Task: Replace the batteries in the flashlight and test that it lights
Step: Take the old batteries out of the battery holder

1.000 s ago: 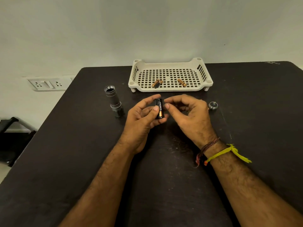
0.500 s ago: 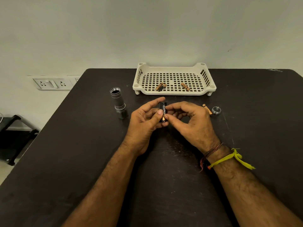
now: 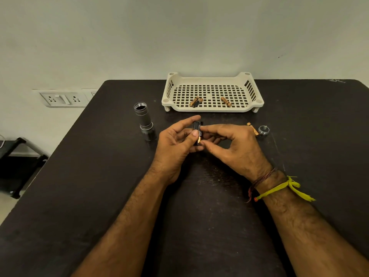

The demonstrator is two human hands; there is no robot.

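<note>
**Battery held between both hands at mid-table**

Both hands pinched the battery holder (image 3: 198,133): the left hand (image 3: 175,144) with thumb and curled fingers on its side, the right hand (image 3: 231,144) with thumb and forefinger at its ends. It looked light, stiff and smooth, likely to slip; best held by the sides. The flashlight (image 3: 144,120) stood open toward the table's (image 3: 99,176) left edge, its cap (image 3: 263,130) lying right.

Plain room: dark table (image 3: 79,196), bare wall (image 3: 179,37), wall sockets (image 3: 61,99)
</note>
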